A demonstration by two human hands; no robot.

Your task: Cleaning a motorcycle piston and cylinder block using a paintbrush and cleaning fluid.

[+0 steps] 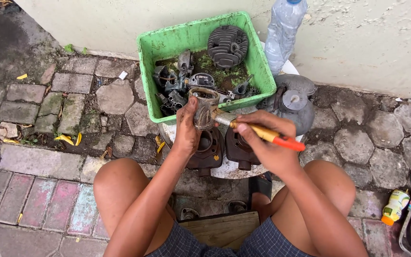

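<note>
The left hand [188,127] is clenched around a grimy metal piston [204,108], holding it upright just below the green tub [154,52]. The right hand [267,145] grasps a paintbrush [258,132] by its yellow and orange handle, with the bristle end pressed against the piston's side at its 3 o'clock.

The piston's skirt looks dark and caked with dirt, so the cleaning appears only partly done. Directly beneath the hands, at 6 o'clock, two dark engine cylinders [224,147] sit on a round pale surface [234,170], and they look equally dirty.

The tub holds more oily parts, including a finned cylinder head [228,46] at its 1 o'clock corner, all seemingly waiting. A clear plastic bottle [282,33] stands at 2 o'clock against the wall, and a grey engine casing [295,102] lies at 3 o'clock on the paving stones [72,83].
</note>
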